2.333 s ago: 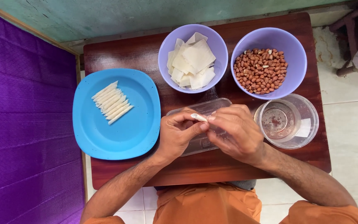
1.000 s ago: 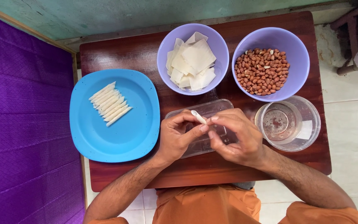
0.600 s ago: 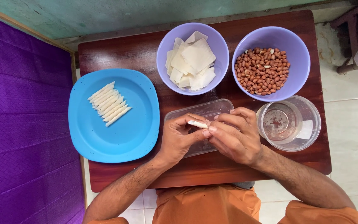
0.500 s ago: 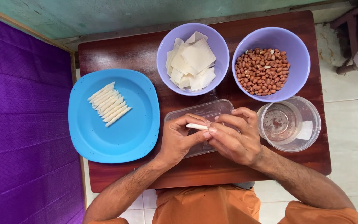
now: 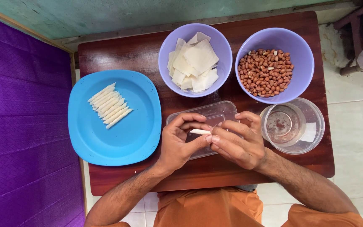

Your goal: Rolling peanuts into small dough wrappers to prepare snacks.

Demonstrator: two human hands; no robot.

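White and thin, a small rolled wrapper [image 5: 199,131] sits pinched between the fingertips of both hands in the head view, held just above a clear rectangular plastic lid [image 5: 209,120] that lies flat on the dark reddish wooden table [image 5: 118,50]. The left hand [image 5: 180,143] curls around the near end of the roll, thumb and forefinger closed on it, the other fingers bent in loosely. The right hand [image 5: 237,141] meets it from the other side, its thumb and first fingers pressed on the roll's far end, the remaining fingers arched over the lid. Both hands touch each other at the fingertips. To the left of the hands lies a blue square plate [image 5: 127,138] with rounded corners, and on its upper left part a row of finished white rolls [image 5: 108,105] lies side by side, slanted. Beyond the hands stand two lilac bowls: the left bowl [image 5: 169,46] holds a loose pile of flat white wrapper sheets [image 5: 195,63], and the right bowl [image 5: 303,71] holds red-brown peanuts [image 5: 264,73]. Just right of the right hand, touching the peanut bowl's near rim, stands a clear round container [image 5: 311,130]; whether it holds liquid cannot be told. Purple cloth [image 5: 22,126] covers the floor to the left of the table.
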